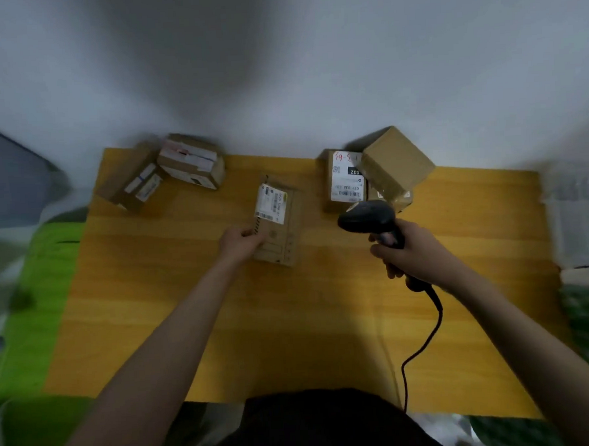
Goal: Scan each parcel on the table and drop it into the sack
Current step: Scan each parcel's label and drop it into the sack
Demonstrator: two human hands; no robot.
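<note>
Head view, left hand [241,241] grip curled on the near edge of a labelled cardboard parcel [279,220] on the yellow counter [188,313], right hand [414,254] grip wrapped tight around a black barcode scanner [371,218].

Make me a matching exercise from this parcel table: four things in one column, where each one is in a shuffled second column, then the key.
Things
1. scanner
2. middle parcel
3. tilted plain box
4. green sack

Places
A. left of the table
B. leaning at the far right of the parcels
C. held by the left hand
D. gripped in the right hand

Pairs: 1-D, 2-C, 3-B, 4-A
</note>
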